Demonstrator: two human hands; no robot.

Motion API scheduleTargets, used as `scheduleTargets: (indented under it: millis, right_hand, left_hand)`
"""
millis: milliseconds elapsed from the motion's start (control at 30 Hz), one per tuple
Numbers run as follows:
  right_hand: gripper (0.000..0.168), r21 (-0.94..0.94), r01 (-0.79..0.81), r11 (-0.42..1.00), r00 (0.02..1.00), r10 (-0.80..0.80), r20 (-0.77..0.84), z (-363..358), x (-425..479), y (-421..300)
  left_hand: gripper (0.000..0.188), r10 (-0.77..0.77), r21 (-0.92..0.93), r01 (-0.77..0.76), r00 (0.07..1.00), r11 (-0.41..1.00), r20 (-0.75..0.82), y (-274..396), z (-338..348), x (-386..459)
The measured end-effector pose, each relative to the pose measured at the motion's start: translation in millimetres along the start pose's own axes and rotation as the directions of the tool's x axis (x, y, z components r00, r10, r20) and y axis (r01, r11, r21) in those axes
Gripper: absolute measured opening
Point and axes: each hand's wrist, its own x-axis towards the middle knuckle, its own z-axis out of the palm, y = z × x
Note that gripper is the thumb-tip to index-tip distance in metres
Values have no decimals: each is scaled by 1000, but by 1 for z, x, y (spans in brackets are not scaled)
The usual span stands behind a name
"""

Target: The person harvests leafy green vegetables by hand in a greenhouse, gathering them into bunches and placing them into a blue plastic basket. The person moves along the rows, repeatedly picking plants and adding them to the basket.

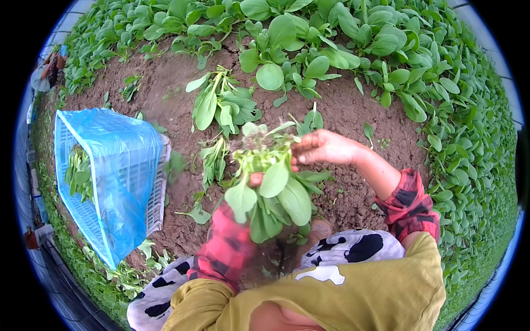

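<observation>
A bunch of leafy greens [273,194], its roots pointing away from me and its leaves towards me, is held above the soil. My left hand [256,179] grips it from beneath; the leaves hide most of that hand, and only fingertips show. My right hand [316,147] is at the root end, on the bunch's right side, fingers bent against the roots and stems; whether it grips any of them I cannot tell. The roots are blurred. Beyond the bunch, a pile of pulled greens [223,103] lies on the soil, and a smaller pile [214,159] is to its near side.
On the left, a plastic crate [74,132] lined with a blue plastic bag [124,165] holds some greens [80,173]. Growing plants [381,41] border the brown soil [153,82] ahead and to the right. Another person [47,72] is at the far upper left.
</observation>
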Motion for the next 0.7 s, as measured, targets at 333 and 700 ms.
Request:
scheduleTargets:
  millis: [333, 700]
  right_hand:
    - [29, -827, -476, -299, 866, -327, -380, -81, 181, 50]
    - [25, -771, -556, 310, 829, 274, -488, -43, 145, -9]
  left_hand:
    - [93, 202, -173, -252, 943, 952, -265, 21, 16, -79]
    - [84, 226, -104, -266, 929, 958, -294, 34, -5, -80]
